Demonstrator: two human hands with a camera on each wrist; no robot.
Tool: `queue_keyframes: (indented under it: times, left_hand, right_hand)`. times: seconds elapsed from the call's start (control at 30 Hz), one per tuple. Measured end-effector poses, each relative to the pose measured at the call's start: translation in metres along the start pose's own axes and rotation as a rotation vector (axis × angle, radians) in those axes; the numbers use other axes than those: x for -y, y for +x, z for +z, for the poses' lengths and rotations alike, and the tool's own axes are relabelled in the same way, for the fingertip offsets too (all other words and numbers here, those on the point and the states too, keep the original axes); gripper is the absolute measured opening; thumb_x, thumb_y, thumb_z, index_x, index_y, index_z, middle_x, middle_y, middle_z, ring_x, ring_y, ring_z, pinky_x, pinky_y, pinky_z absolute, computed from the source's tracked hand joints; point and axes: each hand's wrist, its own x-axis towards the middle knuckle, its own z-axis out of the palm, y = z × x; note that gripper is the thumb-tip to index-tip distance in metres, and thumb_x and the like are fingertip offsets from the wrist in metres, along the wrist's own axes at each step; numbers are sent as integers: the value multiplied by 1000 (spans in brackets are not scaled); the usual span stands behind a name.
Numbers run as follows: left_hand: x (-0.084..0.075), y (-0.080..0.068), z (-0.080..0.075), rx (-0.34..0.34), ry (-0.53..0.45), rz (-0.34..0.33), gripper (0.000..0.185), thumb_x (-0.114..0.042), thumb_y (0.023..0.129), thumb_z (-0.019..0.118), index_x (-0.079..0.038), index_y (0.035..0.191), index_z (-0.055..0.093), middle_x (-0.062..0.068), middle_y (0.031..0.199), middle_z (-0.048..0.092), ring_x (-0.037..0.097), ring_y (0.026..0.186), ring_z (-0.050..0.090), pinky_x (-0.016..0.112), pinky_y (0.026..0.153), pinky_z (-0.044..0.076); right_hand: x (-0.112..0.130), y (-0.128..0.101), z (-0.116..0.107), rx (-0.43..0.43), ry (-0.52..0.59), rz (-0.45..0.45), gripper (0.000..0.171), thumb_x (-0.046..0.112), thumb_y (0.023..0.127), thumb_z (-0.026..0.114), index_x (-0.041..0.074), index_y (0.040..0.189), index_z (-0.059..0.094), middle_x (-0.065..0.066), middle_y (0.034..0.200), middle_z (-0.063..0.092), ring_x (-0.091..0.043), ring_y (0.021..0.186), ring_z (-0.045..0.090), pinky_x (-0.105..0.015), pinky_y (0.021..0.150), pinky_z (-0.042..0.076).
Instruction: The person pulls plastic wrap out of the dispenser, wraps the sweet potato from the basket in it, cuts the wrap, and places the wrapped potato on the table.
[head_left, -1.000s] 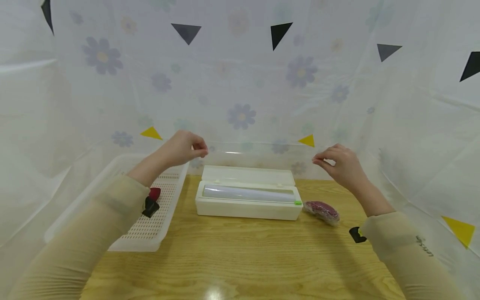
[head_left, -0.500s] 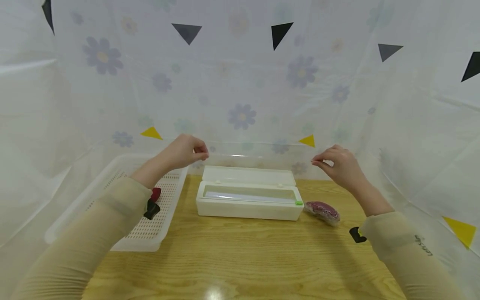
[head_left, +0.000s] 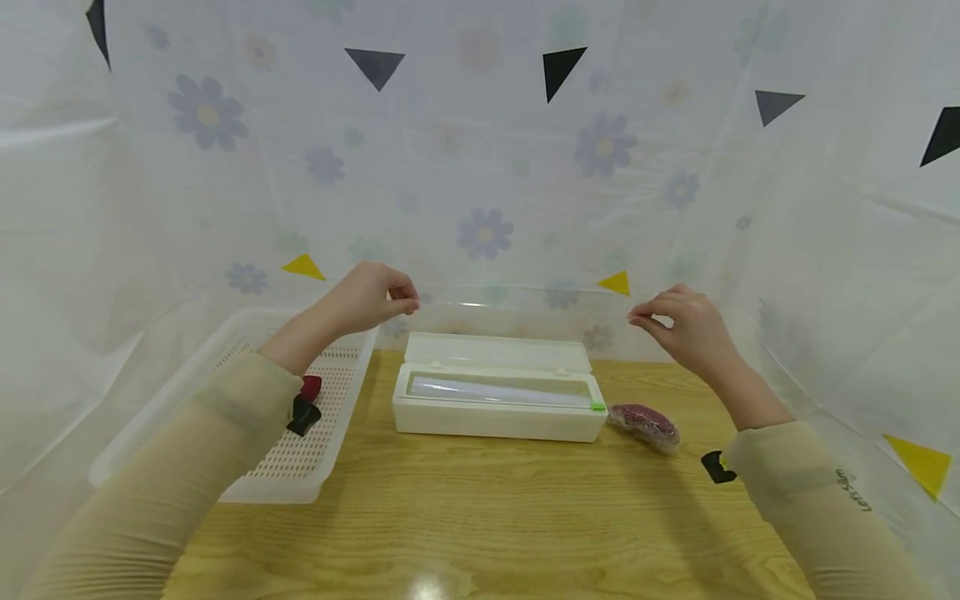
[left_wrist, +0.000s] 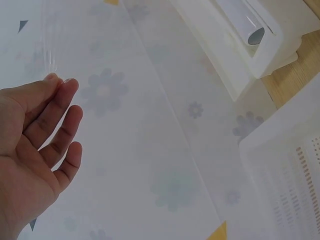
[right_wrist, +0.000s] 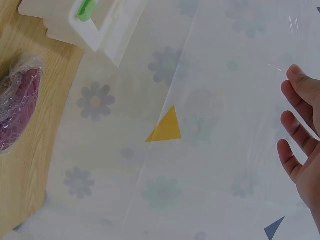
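Observation:
A thin clear sheet of cling film (left_wrist: 52,52) stretches between both raised hands, showing mainly as glints and creases. My left hand (head_left: 371,298) pinches one corner between thumb and forefinger; creases gather at those fingertips in the left wrist view. With thumb and forefinger together, my right hand (head_left: 686,329) pinches the other corner. Below and between the hands stands a white film dispenser box (head_left: 495,422), its lid (head_left: 498,354) tipped back. Inside it lies the film roll (head_left: 498,392), and a green slider (head_left: 597,407) sits at the front right corner.
Right of the box lies a dark red, oblong thing wrapped in film (head_left: 647,425). A white perforated basket (head_left: 318,483) stands at the left, partly behind the left arm, with something red (head_left: 311,387) showing over it. A flowered curtain (head_left: 480,167) closes off the back.
The roll sank lower in the box half a second ago and sits slightly higher again now. My left hand dipped, then rose a little; my right hand has shifted slightly right.

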Motion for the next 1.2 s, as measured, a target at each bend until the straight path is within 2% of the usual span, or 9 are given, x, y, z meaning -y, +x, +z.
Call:
queue_keyframes:
  times: [0.83, 1.2]
  left_hand:
    - [-10, 0, -12, -29, 12, 26, 12, -20, 92, 62, -11, 93, 71, 1, 83, 68, 16, 71, 58, 33, 66, 46]
    - [-15, 1, -15, -53, 27, 47, 11, -18, 91, 64, -10, 92, 71, 1, 82, 67, 16, 69, 56, 32, 64, 45]
  right_hand:
    - [0, 7, -12, -63, 13, -47, 19, 0, 67, 80, 3, 85, 74, -9, 75, 70, -24, 73, 55, -38, 63, 42]
    - [-5, 7, -15, -93, 17, -71, 15, 2, 70, 79, 2, 84, 74, -10, 74, 70, -24, 71, 56, -37, 63, 41]
